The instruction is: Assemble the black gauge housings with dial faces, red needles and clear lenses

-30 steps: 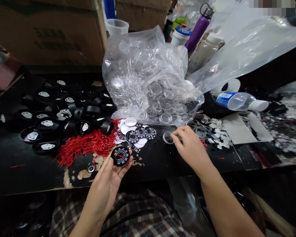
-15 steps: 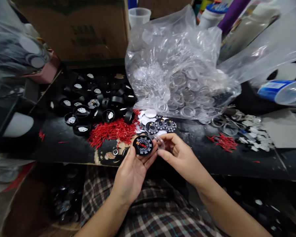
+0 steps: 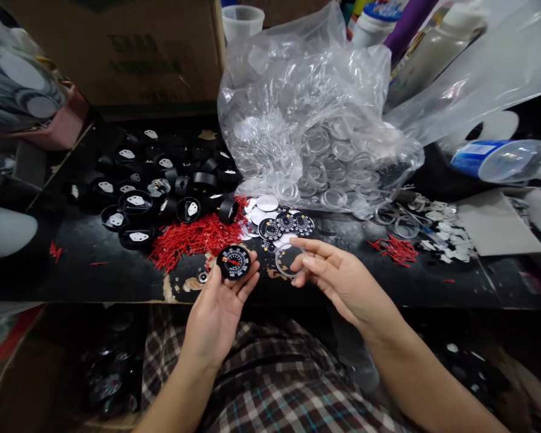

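Observation:
My left hand (image 3: 217, 307) holds a small black round gauge (image 3: 233, 263) with a white-marked dial and a red needle, pinched at its edge by the fingertips. A little to its right, my right hand (image 3: 338, 279) holds a clear round plastic cover (image 3: 289, 260) between thumb and fingers. Both hands hover over the near edge of the black table (image 3: 117, 276). Just beyond them lie several printed dial faces (image 3: 285, 224) and a heap of red needles (image 3: 192, 239).
A clear bag of transparent covers (image 3: 315, 132) fills the middle back. Several black gauge housings (image 3: 162, 186) lie at left, cardboard boxes (image 3: 117, 48) behind. A lying water bottle (image 3: 500, 161), small white parts (image 3: 446, 240), more red needles (image 3: 394, 249) and bottles sit at right.
My right hand picked up a clear cover from the table at right and brought it beside the gauge; in the last half second the hands drew slightly apart. The view shifted left.

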`<state>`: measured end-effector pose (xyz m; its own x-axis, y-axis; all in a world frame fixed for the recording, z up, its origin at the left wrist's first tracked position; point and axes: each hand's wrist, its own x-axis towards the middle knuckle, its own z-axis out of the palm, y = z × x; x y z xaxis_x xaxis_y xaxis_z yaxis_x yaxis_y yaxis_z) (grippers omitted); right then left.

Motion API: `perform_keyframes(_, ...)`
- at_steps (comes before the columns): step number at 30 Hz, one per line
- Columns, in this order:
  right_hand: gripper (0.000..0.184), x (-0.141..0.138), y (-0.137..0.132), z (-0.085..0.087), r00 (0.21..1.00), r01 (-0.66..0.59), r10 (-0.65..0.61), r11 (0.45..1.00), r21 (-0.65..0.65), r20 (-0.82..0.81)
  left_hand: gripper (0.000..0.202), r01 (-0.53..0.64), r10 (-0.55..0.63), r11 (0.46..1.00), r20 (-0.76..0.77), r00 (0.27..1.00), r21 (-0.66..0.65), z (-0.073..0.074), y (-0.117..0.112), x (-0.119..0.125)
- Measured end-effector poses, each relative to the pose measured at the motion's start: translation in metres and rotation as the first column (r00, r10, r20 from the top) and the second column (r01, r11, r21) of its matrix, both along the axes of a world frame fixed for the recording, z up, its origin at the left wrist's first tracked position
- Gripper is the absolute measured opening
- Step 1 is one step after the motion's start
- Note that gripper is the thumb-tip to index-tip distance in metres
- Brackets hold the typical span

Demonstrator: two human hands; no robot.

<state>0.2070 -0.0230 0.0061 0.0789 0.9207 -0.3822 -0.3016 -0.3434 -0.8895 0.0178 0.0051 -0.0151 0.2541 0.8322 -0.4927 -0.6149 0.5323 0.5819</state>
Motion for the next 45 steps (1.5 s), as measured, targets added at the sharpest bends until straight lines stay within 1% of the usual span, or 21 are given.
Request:
perform_keyframes(4,0.032,0.041,-0.035,0.006,0.953,-0.045,0.065,0.996,-0.073,0.296,0.031,0.024,-0.022,1.0,-0.078,0.997,0.02,-0.001,0.0,0.002)
perform_keyframes(7,0.031,0.078,-0.078,0.007,0.797,-0.084,0.238,0.954,-0.288,0.555,0.03,0.035,-0.027,0.998,-0.146,0.989,0.051,-0.001,0.003,0.007)
perform_keyframes(11,0.034,0.097,-0.128,-0.018,0.552,-0.12,0.509,0.833,-0.541,0.661,0.027,0.05,-0.036,0.996,-0.186,0.982,0.071,0.001,0.006,0.011)
perform_keyframes(13,0.035,0.095,-0.139,-0.034,0.508,-0.122,0.538,0.818,-0.562,0.673,0.026,0.054,-0.043,0.997,-0.198,0.979,0.052,0.003,0.006,0.01)
perform_keyframes(15,0.035,0.09,-0.139,-0.04,0.478,-0.136,0.552,0.814,-0.564,0.683,0.025,0.056,-0.052,0.998,-0.207,0.977,0.017,0.003,0.007,0.009)
perform_keyframes(17,0.033,0.086,-0.128,-0.03,0.481,-0.206,0.573,0.81,-0.549,0.664,0.025,0.049,-0.05,0.999,-0.214,0.976,-0.012,0.003,0.008,0.009)
perform_keyframes(19,0.027,0.084,-0.106,-0.008,0.552,-0.356,0.589,0.806,-0.472,0.59,0.027,0.036,-0.04,0.999,-0.224,0.974,-0.019,0.003,0.009,0.009)
perform_keyframes(20,0.028,0.084,-0.09,0.005,0.606,-0.408,0.561,0.828,-0.386,0.564,0.027,0.033,-0.035,0.999,-0.231,0.972,-0.015,0.003,0.009,0.009)
perform_keyframes(21,0.029,0.086,-0.072,0.015,0.622,-0.387,0.472,0.879,-0.278,0.625,0.028,0.034,-0.035,0.999,-0.237,0.971,-0.009,0.003,0.009,0.009)
perform_keyframes(22,0.027,0.088,-0.05,0.022,0.585,-0.32,0.315,0.936,-0.144,0.748,0.029,0.036,-0.035,0.999,-0.242,0.97,-0.002,0.003,0.009,0.009)
perform_keyframes(23,0.025,0.091,-0.027,0.025,0.49,-0.246,0.136,0.969,-0.014,0.861,0.029,0.039,-0.037,0.999,-0.245,0.969,0.002,0.002,0.009,0.009)
perform_keyframes(24,0.022,0.093,-0.003,0.025,0.354,-0.176,-0.002,0.982,0.069,0.935,0.029,0.043,-0.041,0.999,-0.243,0.969,0.003,0.002,0.008,0.009)
perform_keyframes(25,0.022,0.096,0.02,0.021,0.221,-0.138,-0.04,0.988,0.072,0.974,0.029,0.048,-0.046,0.999,-0.237,0.97,0.003,0.001,0.008,0.008)
perform_keyframes(28,0.028,0.098,0.075,0.002,0.141,-0.092,-0.051,0.994,0.064,0.989,0.03,0.058,-0.056,0.998,-0.22,0.974,0.0,-0.002,0.006,0.007)
perform_keyframes(32,0.039,0.099,0.098,-0.015,0.164,-0.095,-0.052,0.993,0.068,0.985,0.033,0.061,-0.053,0.998,-0.221,0.974,0.028,-0.002,0.004,0.006)
perform_keyframes(37,0.032,0.1,0.077,-0.006,0.358,-0.084,-0.088,0.988,0.126,0.929,0.033,0.124,-0.121,0.992,-0.144,0.982,0.009,-0.003,0.005,0.003)
perform_keyframes(38,0.033,0.096,0.071,-0.002,0.424,-0.08,-0.091,0.987,0.138,0.901,0.033,0.131,-0.129,0.991,-0.134,0.982,0.008,-0.003,0.005,0.002)
perform_keyframes(40,0.035,0.082,0.058,0.004,0.646,-0.063,-0.083,0.985,0.161,0.759,0.034,0.141,-0.139,0.99,-0.123,0.983,0.012,-0.004,0.006,0.001)
perform_keyframes(42,0.033,0.064,0.048,0.009,0.88,-0.026,-0.051,0.988,0.155,0.472,0.033,0.143,-0.141,0.99,-0.113,0.984,0.012,-0.005,0.005,0.0)
perform_keyframes(43,0.031,0.055,0.044,0.011,0.951,-0.009,-0.033,0.991,0.134,0.309,0.033,0.146,-0.144,0.989,-0.104,0.984,0.012,-0.005,0.005,0.0)
perform_keyframes(45,0.028,0.039,0.039,0.013,0.996,-0.009,0.002,0.997,0.079,0.087,0.032,0.148,-0.146,0.989,-0.082,0.986,0.019,-0.006,0.004,0.001)
